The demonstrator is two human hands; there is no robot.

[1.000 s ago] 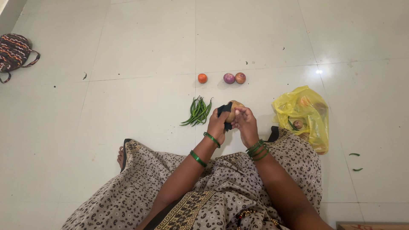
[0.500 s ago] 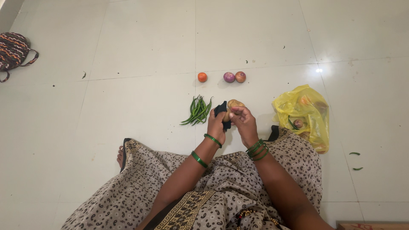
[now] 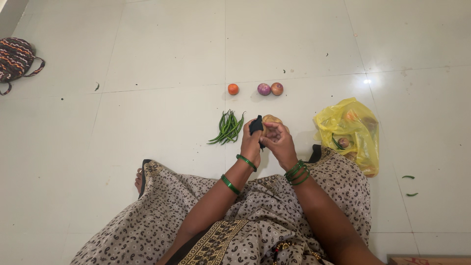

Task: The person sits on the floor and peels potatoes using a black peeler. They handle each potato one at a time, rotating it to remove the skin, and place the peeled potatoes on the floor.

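Brown potato (image 3: pixel 271 119) sits gripped between both hands, black peeler (image 3: pixel 255 124) alongside.

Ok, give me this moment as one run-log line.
left hand: grips black peeler | right hand: holds potato | green chillies: floor, left of hands | yellow bag: right

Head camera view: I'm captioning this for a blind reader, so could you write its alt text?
A seated person's left hand holds a black-handled tool against a brown potato gripped in the right hand, above a white tiled floor. Nearby lie green chillies, an orange tomato, two onions and a yellow plastic bag.
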